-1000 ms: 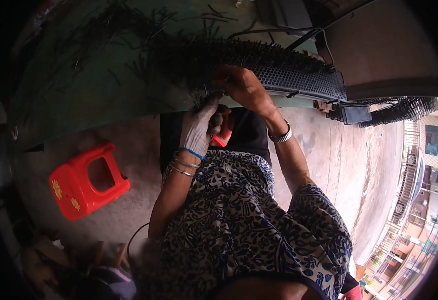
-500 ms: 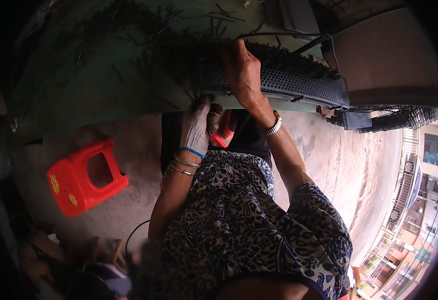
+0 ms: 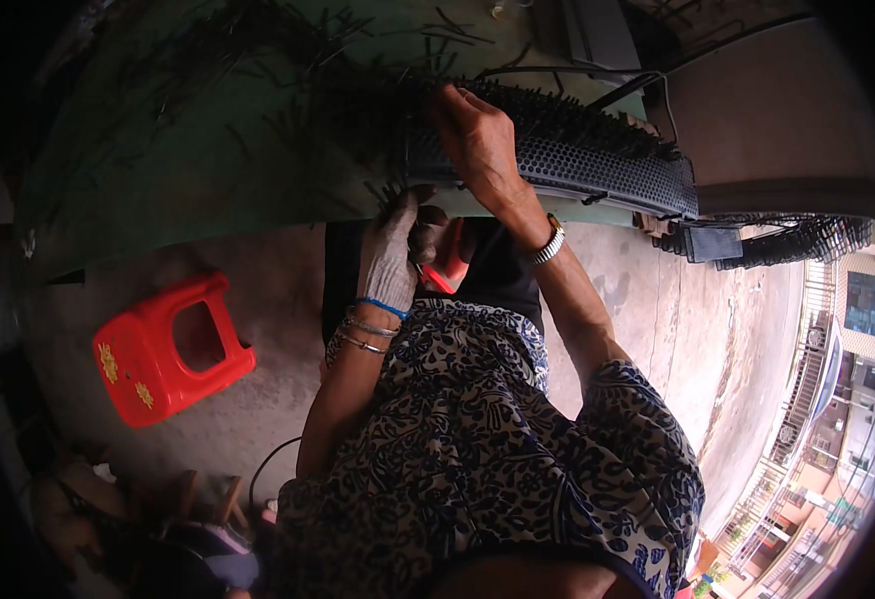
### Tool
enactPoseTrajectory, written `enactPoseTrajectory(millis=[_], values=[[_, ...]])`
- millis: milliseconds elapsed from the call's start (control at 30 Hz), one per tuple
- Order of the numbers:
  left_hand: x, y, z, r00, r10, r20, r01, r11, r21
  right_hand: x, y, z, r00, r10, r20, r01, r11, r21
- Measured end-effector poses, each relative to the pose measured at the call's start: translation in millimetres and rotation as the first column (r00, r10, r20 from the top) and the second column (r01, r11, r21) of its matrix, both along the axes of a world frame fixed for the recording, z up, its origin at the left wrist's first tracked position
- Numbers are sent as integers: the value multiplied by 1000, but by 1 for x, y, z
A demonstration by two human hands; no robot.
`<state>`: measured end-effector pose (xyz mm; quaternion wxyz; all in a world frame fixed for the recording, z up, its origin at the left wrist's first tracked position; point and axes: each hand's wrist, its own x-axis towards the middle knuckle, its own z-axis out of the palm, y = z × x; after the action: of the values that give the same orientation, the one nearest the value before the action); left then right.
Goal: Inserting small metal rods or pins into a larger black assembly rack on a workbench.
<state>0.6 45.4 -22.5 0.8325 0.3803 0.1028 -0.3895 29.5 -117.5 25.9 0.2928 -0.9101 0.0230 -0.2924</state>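
My left hand (image 3: 393, 250), in a white knit glove with dark fingertips, is closed at the near edge of the green table. Thin black sticks (image 3: 382, 192) poke out past its fingers. Bare and bent at the wrist, my right hand (image 3: 482, 150) hangs over the left end of a long black perforated rack (image 3: 607, 172). Its fingers are pinched together, and whatever is between them is too dark to make out. Many short black pieces (image 3: 567, 118) stand up in rows along the rack's top.
Loose black sticks (image 3: 288, 40) lie scattered over the green tabletop (image 3: 208, 190). A red plastic stool (image 3: 148, 349) is on the floor at left. Past the rack's right end sit more black racks (image 3: 797, 240). A dark cable (image 3: 607, 72) runs behind the rack.
My right hand has shifted slightly left and down along the rack, its fingers tilting leftward. The sticks in my left hand now show more clearly, fanned upward.
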Motion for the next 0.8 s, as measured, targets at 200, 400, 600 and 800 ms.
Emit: enactPoseTrajectory(millis=[200, 400, 600, 800], values=[[0, 1, 6, 999, -29, 24, 30, 999, -35, 9, -1, -10, 997, -74, -6, 69, 954, -292], [-1, 0, 6, 999, -38, -11, 37, 997, -72, -2, -3, -7, 990, -137, -34, 121, 946, -301], [-3, 0, 7, 992, -114, 49, 115, 993, -30, -36, -5, 3, 848, 398, -351, -176, 835, 521], [1, -2, 10, 981, -177, 75, 171, 982, 77, -39, -14, 23, 926, 281, -251, -115, 847, 520]])
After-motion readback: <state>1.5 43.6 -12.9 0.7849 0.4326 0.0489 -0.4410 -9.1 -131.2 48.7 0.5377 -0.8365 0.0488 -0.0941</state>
